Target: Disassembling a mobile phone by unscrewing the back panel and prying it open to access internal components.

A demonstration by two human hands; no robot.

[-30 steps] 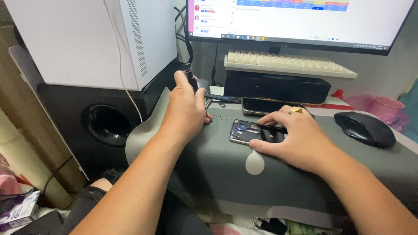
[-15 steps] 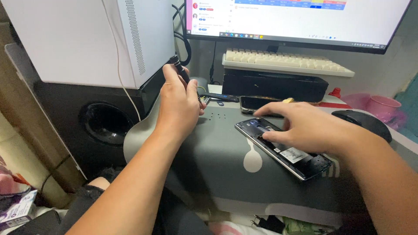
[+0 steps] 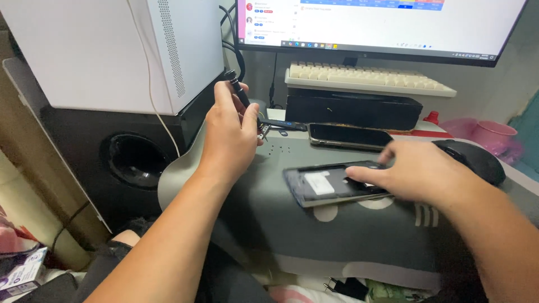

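The left hand (image 3: 233,132) is grasping a thin black screwdriver (image 3: 238,92), holding it upright near the white computer case (image 3: 112,50). The right hand (image 3: 418,177) is pressing its fingers (image 3: 365,174) on an opened phone (image 3: 331,184), not gripping it. The phone is lying on the grey desk mat (image 3: 337,235), in front of another phone (image 3: 349,136).

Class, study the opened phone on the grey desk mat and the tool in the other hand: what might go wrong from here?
1. The opened phone lies flat under only the right hand's fingertips, so it may slide on the grey desk mat.
2. The left hand holds a slim black screwdriver close to trailing cables; it might snag them.
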